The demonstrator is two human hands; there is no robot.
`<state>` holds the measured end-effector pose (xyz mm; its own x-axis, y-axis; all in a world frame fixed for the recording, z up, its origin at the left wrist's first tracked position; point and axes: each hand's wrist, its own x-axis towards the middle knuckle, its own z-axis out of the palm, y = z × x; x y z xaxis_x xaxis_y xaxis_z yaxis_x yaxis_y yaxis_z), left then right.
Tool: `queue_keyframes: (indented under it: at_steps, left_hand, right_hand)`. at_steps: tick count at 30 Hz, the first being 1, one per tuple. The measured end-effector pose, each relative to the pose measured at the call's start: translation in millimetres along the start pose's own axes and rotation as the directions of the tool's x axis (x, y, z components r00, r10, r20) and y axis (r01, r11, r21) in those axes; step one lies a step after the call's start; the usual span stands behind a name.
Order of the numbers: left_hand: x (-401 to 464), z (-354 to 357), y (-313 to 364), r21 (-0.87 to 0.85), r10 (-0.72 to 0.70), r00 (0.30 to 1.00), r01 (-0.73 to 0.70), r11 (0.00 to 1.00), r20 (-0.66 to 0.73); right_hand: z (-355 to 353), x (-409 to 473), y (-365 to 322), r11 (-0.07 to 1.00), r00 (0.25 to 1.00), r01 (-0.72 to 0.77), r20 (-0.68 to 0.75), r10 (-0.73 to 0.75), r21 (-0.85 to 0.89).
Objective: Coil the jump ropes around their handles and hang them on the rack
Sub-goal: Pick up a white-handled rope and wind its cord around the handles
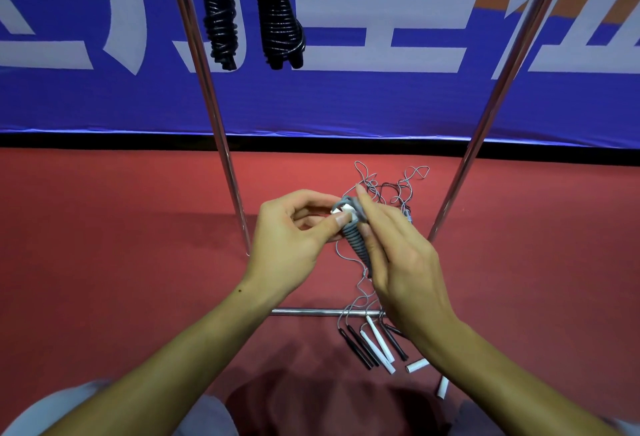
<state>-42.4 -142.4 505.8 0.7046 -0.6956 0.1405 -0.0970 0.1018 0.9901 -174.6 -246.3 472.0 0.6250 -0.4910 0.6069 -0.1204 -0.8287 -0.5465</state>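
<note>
A grey jump rope (pixel 356 245) is coiled tightly round its white handles, and I hold it in front of me over the floor. My left hand (pixel 294 238) pinches the white handle tops with thumb and forefinger. My right hand (pixel 398 252) grips the coiled bundle from the right, its forefinger raised at the top loop. A loose grey strand hangs from the bundle toward the floor. Two black coiled ropes (pixel 220 13) (pixel 282 16) hang from the rack at the top left.
The chrome rack's uprights (pixel 221 145) (pixel 485 131) slant on both sides, and its base bar (pixel 311 312) lies on the red floor. Tangled grey and black ropes (pixel 391 186) lie between them. Several black and white handles (pixel 377 345) lie near the bar. A blue banner hangs behind.
</note>
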Motion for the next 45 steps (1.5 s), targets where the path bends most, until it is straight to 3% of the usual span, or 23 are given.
queue_keyframes:
  at_steps: [4,8,11,18,26,38,45]
  left_hand:
    - [-1,5,-3,0.059,0.020,0.999,-0.018,0.998,-0.035]
    - [-2,8,-5,0.066,0.001,0.997,0.004,0.998,-0.075]
    - [-2,9,-7,0.103,0.008,0.995,0.002,0.995,-0.098]
    - [4,6,-6,0.110,-0.018,0.990,0.033,0.993,-0.137]
    - [6,4,1,0.047,-0.027,0.979,0.037,0.998,-0.200]
    - [8,0,-1,0.054,-0.037,0.976,0.050,0.997,-0.214]
    - [10,-1,-7,0.096,-0.015,0.975,0.037,0.995,-0.223]
  right_hand:
    - [10,-2,-4,0.987,0.997,-0.068,0.038,0.063,0.149]
    - [15,0,-8,0.970,0.988,-0.156,0.036,0.152,0.187]
    - [20,6,-10,0.942,0.972,-0.220,-0.029,0.235,0.252]
    - [20,19,-11,0.755,0.919,-0.311,-0.022,0.395,0.577]
    - [19,22,-10,0.797,0.933,-0.246,-0.088,0.349,0.552]
    - [22,25,-7,0.871,0.975,-0.193,-0.013,0.223,0.451]
    - [16,33,-7,0.800,0.937,-0.311,0.026,0.347,0.513]
